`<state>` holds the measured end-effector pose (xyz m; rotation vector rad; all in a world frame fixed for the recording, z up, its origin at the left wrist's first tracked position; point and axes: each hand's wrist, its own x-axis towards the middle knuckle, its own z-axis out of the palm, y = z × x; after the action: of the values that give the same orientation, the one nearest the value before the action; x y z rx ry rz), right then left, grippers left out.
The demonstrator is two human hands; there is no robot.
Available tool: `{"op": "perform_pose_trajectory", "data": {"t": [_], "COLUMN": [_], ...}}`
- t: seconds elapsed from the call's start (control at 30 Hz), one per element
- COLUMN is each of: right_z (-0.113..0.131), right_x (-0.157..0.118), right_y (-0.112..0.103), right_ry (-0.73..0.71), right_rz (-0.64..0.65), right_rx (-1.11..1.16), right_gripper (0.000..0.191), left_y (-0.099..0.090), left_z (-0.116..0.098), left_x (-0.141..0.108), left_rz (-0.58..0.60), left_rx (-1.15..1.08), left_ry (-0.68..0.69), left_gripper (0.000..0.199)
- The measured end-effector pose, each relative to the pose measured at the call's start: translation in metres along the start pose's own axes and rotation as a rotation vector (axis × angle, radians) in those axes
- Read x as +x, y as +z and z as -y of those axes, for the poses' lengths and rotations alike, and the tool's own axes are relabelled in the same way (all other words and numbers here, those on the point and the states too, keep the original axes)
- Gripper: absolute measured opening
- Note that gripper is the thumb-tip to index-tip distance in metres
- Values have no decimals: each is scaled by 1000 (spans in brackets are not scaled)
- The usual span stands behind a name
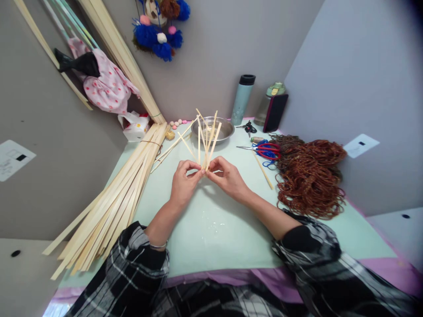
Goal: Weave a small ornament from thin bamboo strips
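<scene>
Several thin pale strips, like split bamboo point(214, 140), fan upward from between my fingertips at the middle of the table. My left hand point(185, 182) pinches their lower ends from the left, thumb against fingers. From the right, my right hand point(228, 177) pinches the same strips close beside it, the fingertips of both hands nearly touching. How the strips cross or join at the bottom is hidden by my fingers. Behind the strips stands a metal bowl point(226, 128), partly covered by their upper ends.
On the left lies a large bundle of flat strips point(115, 193), with loose thin strips point(172, 147) nearby. Red-handled scissors point(268, 150), blue thread and brown yarn point(312, 176) lie right. A tumbler point(243, 101), a bottle point(263, 108) and a phone point(276, 113) stand behind. Water drops spot the tabletop point(214, 246).
</scene>
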<state>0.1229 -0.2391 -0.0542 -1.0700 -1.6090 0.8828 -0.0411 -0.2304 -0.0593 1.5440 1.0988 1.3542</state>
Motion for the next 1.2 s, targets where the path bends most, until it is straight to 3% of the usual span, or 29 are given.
{"op": "perform_pose_trajectory", "data": {"t": [0.17, 0.3, 0.57, 0.8, 1.0, 1.2], "right_z": [-6, -9, -6, -2, -1, -7], "right_x": [4, 5, 3, 1, 3, 5], "right_y": [-1, -2, 1, 4, 8, 10], "right_ry": [69, 63, 66, 20, 59, 87], "right_rz": [-9, 62, 25, -7, -36, -49], "right_rx": [85, 103, 50, -60, -165, -149], "right_gripper": [31, 27, 23, 8, 9, 11], "left_y": [0, -1, 2, 10, 17, 18], "left_z": [3, 5, 11, 12, 15, 16], "left_x": [0, 0, 1, -3, -6, -5], "left_rz": [7, -16, 61, -14, -85, -106], "left_rx": [29, 126, -121, -69, -18, -25], "left_ry": [-14, -11, -159, -94, -15, -47], "left_gripper": [15, 10, 22, 18, 13, 14]}}
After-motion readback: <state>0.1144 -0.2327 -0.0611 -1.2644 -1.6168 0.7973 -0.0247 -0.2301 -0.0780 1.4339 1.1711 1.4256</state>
